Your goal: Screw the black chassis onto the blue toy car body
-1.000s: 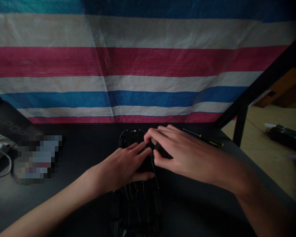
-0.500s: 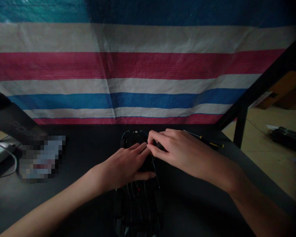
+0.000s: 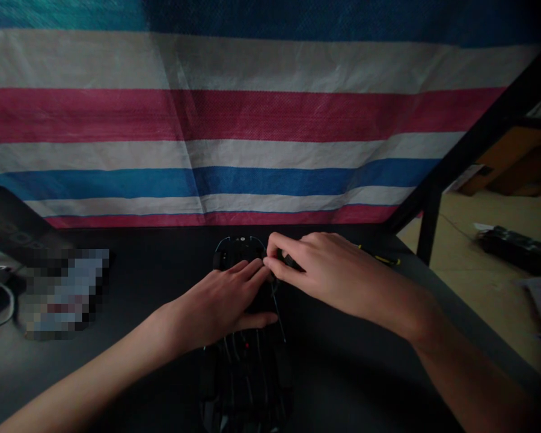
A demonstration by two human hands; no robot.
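Observation:
A long black toy car (image 3: 247, 385), with dark wheels at its corners and a small red spot, lies lengthwise on the dark table. Across its middle rests my left hand (image 3: 211, 304), palm down, fingers stretched and thumb apart. My right hand (image 3: 338, 273) is at the car's far right corner, with thumb and forefinger pinched beside my left fingertips. Something dark shows within the curl of those right fingers; what the fingertips grip is too small and dim to make out. A screwdriver with a black and yellow handle (image 3: 388, 260) lies partly hidden behind the right hand.
A striped plastic sheet (image 3: 270, 114) hangs behind the black table (image 3: 144, 252). On the left are a grey angled stand (image 3: 18, 222), a blurred-out flat item (image 3: 72, 294) and a cable (image 3: 11, 294). A black frame post (image 3: 429, 228) stands at the right edge.
The whole view has shifted slightly, so everything sits a little further left. The right hand now covers more of the screwdriver. Both hands keep nearly the same pose on the car.

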